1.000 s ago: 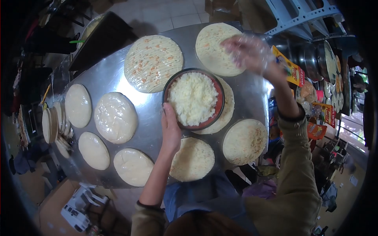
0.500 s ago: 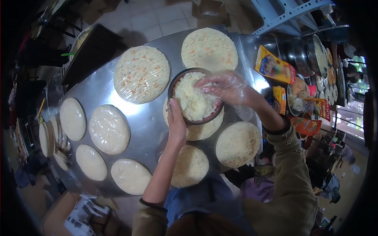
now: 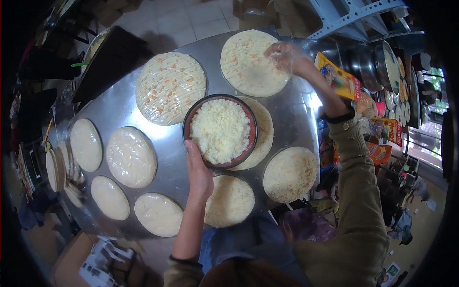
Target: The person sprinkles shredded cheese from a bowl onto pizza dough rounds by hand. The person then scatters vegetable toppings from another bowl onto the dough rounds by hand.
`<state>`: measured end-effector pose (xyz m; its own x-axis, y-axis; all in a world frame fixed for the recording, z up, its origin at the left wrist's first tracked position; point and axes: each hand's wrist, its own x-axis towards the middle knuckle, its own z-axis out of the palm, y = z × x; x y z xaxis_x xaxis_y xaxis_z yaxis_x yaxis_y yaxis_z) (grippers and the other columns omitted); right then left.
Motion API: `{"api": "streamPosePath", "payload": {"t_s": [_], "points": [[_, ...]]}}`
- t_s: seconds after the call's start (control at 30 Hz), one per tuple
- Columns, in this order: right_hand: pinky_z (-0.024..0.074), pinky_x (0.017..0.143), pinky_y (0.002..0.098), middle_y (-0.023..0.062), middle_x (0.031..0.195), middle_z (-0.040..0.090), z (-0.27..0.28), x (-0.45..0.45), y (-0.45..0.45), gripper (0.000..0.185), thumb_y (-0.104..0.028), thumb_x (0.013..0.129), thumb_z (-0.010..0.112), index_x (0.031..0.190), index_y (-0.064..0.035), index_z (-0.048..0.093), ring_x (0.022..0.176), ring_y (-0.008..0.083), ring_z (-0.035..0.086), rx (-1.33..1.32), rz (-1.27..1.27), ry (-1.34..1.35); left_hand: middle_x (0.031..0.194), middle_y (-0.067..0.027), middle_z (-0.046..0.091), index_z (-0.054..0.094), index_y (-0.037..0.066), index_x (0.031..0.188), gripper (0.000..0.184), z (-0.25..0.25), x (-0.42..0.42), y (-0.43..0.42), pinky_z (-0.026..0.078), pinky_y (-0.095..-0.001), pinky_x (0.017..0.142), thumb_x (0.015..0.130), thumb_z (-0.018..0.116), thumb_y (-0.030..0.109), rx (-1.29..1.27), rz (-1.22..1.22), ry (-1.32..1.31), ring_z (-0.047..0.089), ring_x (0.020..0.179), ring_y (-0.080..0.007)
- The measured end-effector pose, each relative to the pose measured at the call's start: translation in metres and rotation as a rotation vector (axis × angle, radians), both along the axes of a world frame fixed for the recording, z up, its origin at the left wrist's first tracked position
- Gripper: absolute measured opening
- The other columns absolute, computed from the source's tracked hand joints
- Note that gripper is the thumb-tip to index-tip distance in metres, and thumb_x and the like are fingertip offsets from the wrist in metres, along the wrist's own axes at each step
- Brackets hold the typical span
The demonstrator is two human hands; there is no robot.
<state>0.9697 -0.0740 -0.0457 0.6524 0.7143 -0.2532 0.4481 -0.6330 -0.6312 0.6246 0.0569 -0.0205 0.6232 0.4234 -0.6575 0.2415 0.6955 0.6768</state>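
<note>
My left hand (image 3: pixel 198 174) grips the near rim of a dark-edged, reddish bowl (image 3: pixel 256 125), thumb over the edge. Crumbly white grated cheese (image 3: pixel 220 129) fills most of it. At the far side of the table, my right hand (image 3: pixel 285 56), in a clear plastic glove, is over the right part of a round pizza base (image 3: pixel 246 67) with orange bits. Its fingers are bunched and slightly blurred, apparently around a pinch of the cheese. Under the bowl, another cheese-topped base (image 3: pixel 264 136) is partly hidden.
A plastic-wrapped round (image 3: pixel 170 88) with orange bits lies left of the bowl. Several pale dough rounds (image 3: pixel 131 157) spread across the metal table (image 3: pixel 167 143). Two more topped bases (image 3: pixel 290 174) lie nearer me. Yellow packets (image 3: pixel 337 79) and metal pots stand on the right.
My right hand has left the cheese and moved up and away to the far base. My left hand has shifted the bowl left and slightly toward me.
</note>
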Motion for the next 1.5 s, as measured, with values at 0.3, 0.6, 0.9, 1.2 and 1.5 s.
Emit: {"api": "streamPosePath", "payload": {"t_s": [0.3,0.6,0.9,1.2,1.5], "points": [[0.0512,0.074,0.0366,0.0098,0.097,0.067,0.005,0.056,-0.009,0.018,-0.024,0.083,0.062,0.094,-0.0117,0.068,0.084,0.0224,0.065,-0.22,-0.001,-0.254,0.145,-0.0132,0.033,0.02,0.004,0.145,0.071,0.015,-0.021,0.004,0.039,-0.0391,0.106,0.097,0.026,0.056,-0.009,0.022,-0.043,0.04,0.131,-0.0246],[0.0485,0.081,0.036,0.0109,0.097,0.066,-0.004,0.055,0.058,0.019,-0.021,0.086,0.059,0.099,-0.0093,0.067,0.088,0.026,0.062,-0.118,0.234,-0.522,0.145,-0.0147,0.033,0.02,0.003,0.145,0.072,0.017,-0.032,0.004,0.041,-0.0387,0.105,0.097,0.026,0.056,0.013,0.006,-0.025,0.042,0.13,-0.0251],[0.0486,0.085,0.0378,0.0098,0.102,0.063,-0.009,0.019,0.088,0.014,-0.01,0.083,0.058,0.094,-0.0105,0.066,0.099,0.0285,0.059,-0.106,0.353,-0.441,0.143,-0.0149,0.035,0.021,0.002,0.144,0.072,0.013,-0.043,0.006,0.043,-0.0388,0.103,0.097,0.027,0.056,-0.015,0.023,0.002,0.042,0.129,-0.0249],[0.0422,0.096,0.0387,0.0106,0.119,0.058,-0.011,-0.056,0.06,0.025,-0.02,0.093,0.049,0.115,-0.0109,0.06,0.109,0.0296,0.054,-0.134,0.462,-0.337,0.143,-0.015,0.035,0.022,0.002,0.144,0.071,0.012,-0.047,0.005,0.042,-0.0382,0.103,0.097,0.026,0.056,0.002,0.019,-0.015,0.043,0.128,-0.0245],[0.0462,0.088,0.0386,0.0142,0.107,0.062,0.013,-0.053,0.048,0.021,-0.017,0.087,0.06,0.105,-0.0085,0.065,0.1,0.0316,0.058,-0.228,0.378,-0.114,0.142,-0.0161,0.037,0.023,0.001,0.143,0.07,0.012,-0.049,0.0,0.043,-0.0387,0.102,0.098,0.026,0.055,0.009,0.008,0.017,0.045,0.127,-0.0246]]}}
